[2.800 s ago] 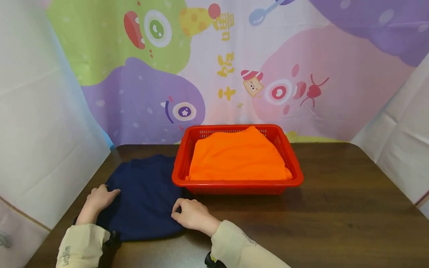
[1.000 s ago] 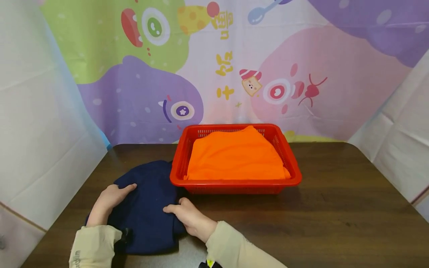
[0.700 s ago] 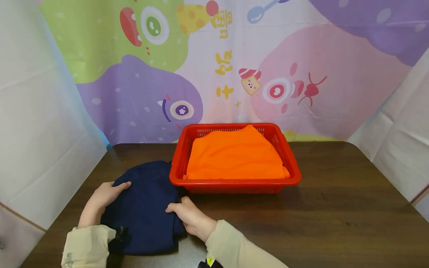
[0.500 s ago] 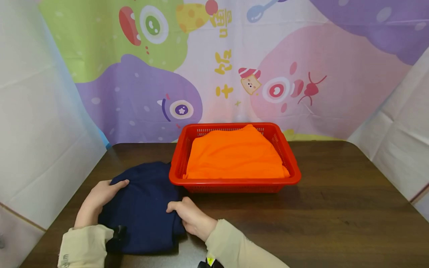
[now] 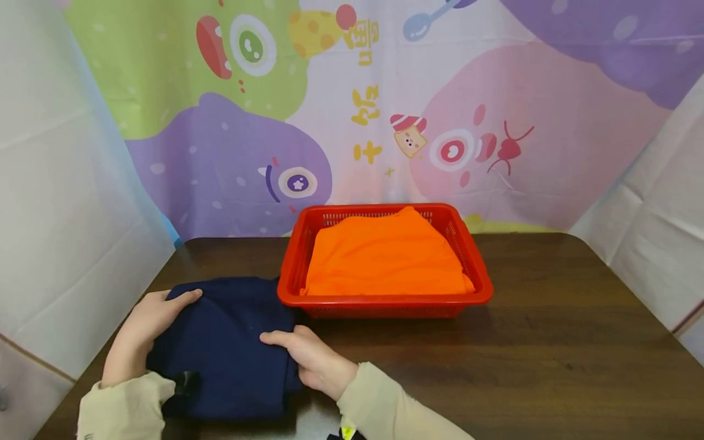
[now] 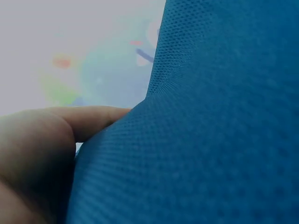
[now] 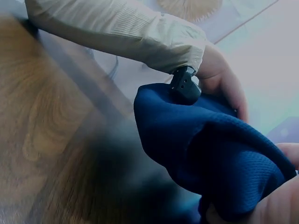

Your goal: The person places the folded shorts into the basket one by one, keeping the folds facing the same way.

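A navy garment (image 5: 231, 348) of fine mesh fabric, folded over on itself, is held between both hands at the left of the head view. My left hand (image 5: 148, 321) grips its far left corner, thumb on top and fingers hidden beneath. At the right edge, my right hand (image 5: 316, 360) pinches the layers, thumb above and fingers under the cloth. In the right wrist view the garment (image 7: 170, 119) hangs in a loose fold over the table, a dark shadow below it. Fabric (image 6: 210, 140) fills most of the left wrist view beside the left thumb.
A red plastic basket (image 5: 385, 300) stands behind and right of the hands, with a folded orange garment (image 5: 385, 256) inside. Its left end is close to the navy cloth. Brown wooden table (image 5: 550, 342) extends to the right; a cartoon-printed curtain (image 5: 363, 122) hangs behind.
The navy garment has gone from spread wide and flat to a narrower fold. Its far edge has come nearer. Recently my left hand moved left with its corner; my right hand stayed nearly in place.
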`<state>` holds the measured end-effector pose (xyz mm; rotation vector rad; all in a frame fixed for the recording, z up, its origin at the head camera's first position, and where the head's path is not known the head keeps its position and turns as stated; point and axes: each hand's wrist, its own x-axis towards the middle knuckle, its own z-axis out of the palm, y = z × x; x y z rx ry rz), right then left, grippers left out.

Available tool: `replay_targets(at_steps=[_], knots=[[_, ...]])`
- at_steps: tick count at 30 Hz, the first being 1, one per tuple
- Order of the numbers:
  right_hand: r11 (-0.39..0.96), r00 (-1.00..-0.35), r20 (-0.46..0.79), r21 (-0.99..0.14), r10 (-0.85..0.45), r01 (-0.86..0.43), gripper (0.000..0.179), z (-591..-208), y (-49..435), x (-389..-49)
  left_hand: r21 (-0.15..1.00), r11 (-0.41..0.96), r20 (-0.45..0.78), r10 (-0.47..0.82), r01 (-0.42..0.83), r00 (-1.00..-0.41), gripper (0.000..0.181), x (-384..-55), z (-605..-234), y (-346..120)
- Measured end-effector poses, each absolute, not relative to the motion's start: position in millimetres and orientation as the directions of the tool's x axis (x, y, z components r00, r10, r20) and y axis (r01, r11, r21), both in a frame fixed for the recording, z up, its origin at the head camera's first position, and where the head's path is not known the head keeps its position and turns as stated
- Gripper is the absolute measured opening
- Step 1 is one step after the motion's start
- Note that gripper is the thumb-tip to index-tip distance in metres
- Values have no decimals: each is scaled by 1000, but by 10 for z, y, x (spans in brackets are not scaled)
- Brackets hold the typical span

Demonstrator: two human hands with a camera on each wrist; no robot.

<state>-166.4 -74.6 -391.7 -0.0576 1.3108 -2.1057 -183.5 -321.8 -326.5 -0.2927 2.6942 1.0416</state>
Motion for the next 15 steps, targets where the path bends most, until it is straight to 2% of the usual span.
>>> replay_targets(at_steps=[6,15], knots=[[-301,-776,-219,-833,-591,464,26,-3844,-754,-1594,605,760,-254,-98,-237,-962,80,-1734,-3106,-3239],[-280,-735,-132,-869,-665,409,31,-3765,-728,-1504,635,739,-215,-113,-227,-970,66,-1567,-2920,-3258]])
